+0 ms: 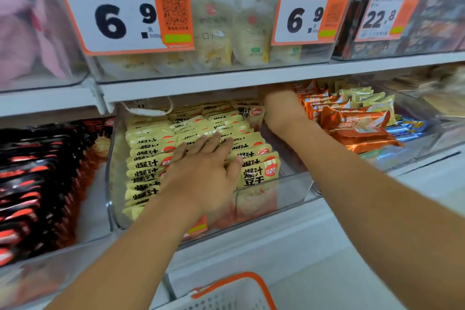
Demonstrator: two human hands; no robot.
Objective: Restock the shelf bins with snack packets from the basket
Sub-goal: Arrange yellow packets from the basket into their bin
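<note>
A clear shelf bin [294,186] on the middle shelf holds several rows of yellow snack packets [151,148] with black print. My left hand [203,171] lies flat on top of the packets near the bin's front, fingers straight and spread. My right hand [281,111] reaches deep into the back right corner of the same bin, next to an upright yellow packet [251,113]; its fingers are hidden under the shelf above. The white basket with an orange rim [241,289] shows at the bottom edge, below the shelf.
Left of the bin stands a bin of black and red packets [32,184]. To the right, a bin holds orange, yellow and blue packets [357,123]. The upper shelf carries clear bins with orange price tags [120,10]. A white cable [148,111] hangs under the upper shelf.
</note>
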